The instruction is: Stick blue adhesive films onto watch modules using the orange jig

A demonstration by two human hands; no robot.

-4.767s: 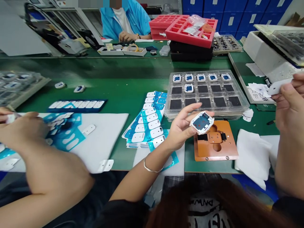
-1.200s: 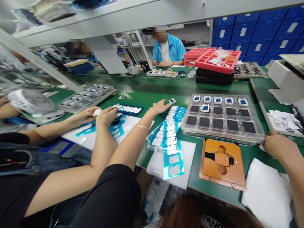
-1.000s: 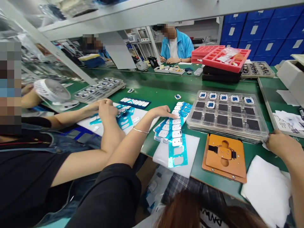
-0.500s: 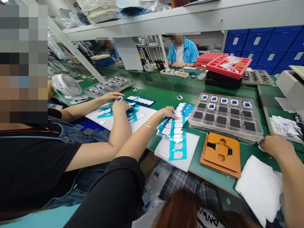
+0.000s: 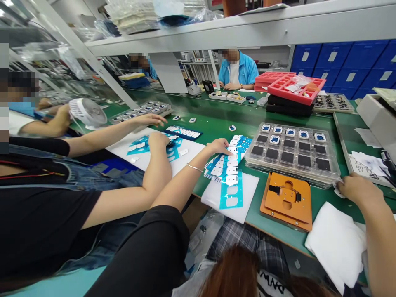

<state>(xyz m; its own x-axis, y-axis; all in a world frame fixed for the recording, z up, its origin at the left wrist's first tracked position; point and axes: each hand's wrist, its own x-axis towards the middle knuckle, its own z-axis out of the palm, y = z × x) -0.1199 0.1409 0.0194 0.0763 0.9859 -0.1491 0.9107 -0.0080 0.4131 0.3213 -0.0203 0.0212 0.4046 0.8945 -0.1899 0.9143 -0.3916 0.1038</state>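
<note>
My left hand point(image 5: 219, 147), with a bracelet at the wrist, rests its fingertips, slightly apart, on a blue strip point(image 5: 232, 201) bearing white rounded labels. The strip lies over a fan of similar sheets point(image 5: 213, 168) and a white sheet point(image 5: 247, 192). Far right, my right hand point(image 5: 360, 190) is closed on a crumpled white wipe point(image 5: 338, 190) by the near right corner of a clear tray point(image 5: 258, 163). Several blue-and-white square parts point(image 5: 303, 134) sit in the tray's back compartments. An orange fixture point(image 5: 287, 200) stands in front of the tray.
A co-worker's hands point(image 5: 154, 119) are at the left, over a white sheet point(image 5: 120, 144) with blue strips. Loose parts point(image 5: 232, 128) lie behind. A white cloth point(image 5: 337, 243) hangs over the front edge. Red trays point(image 5: 297, 88) are stacked at the back; a fan point(image 5: 85, 111) stands left.
The co-worker's far hand has opened and risen, and another small part now lies on the green table behind it. The view has shifted slightly; both my hands stay in place.
</note>
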